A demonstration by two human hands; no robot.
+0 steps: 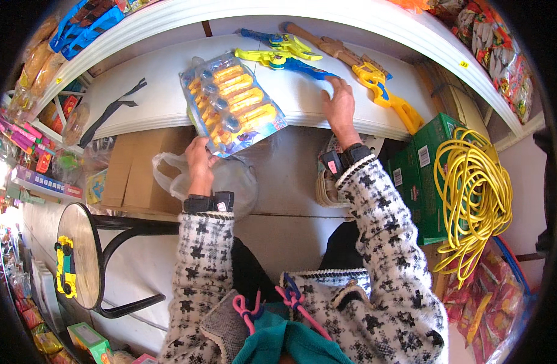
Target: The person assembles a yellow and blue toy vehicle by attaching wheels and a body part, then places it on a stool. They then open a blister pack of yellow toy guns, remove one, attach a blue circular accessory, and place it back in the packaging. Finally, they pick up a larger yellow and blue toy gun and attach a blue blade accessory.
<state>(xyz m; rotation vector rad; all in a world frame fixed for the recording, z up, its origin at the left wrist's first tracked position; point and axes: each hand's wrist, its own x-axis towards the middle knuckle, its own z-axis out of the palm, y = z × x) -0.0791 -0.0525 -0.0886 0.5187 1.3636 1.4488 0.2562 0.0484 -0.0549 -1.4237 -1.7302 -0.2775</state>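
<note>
My left hand is closed on the lower left corner of a blister pack of yellow toys. The pack is tilted, with a blue card and rounded dark parts under clear plastic; the exact kind of toy is unclear. My right hand is raised over the front of the white shelf, thumb and fingers apart. Its fingertips are at the blue end of a yellow-and-blue toy gun, and I cannot tell whether they touch. Behind lies another blue-and-yellow toy gun. A longer brown-and-yellow toy rifle slants down to the right.
A black strap hangs over the edge of the white shelf. Below are a cardboard box and a plastic bag. Right are green boxes and a coiled yellow hose. A round stool holds a yellow toy car.
</note>
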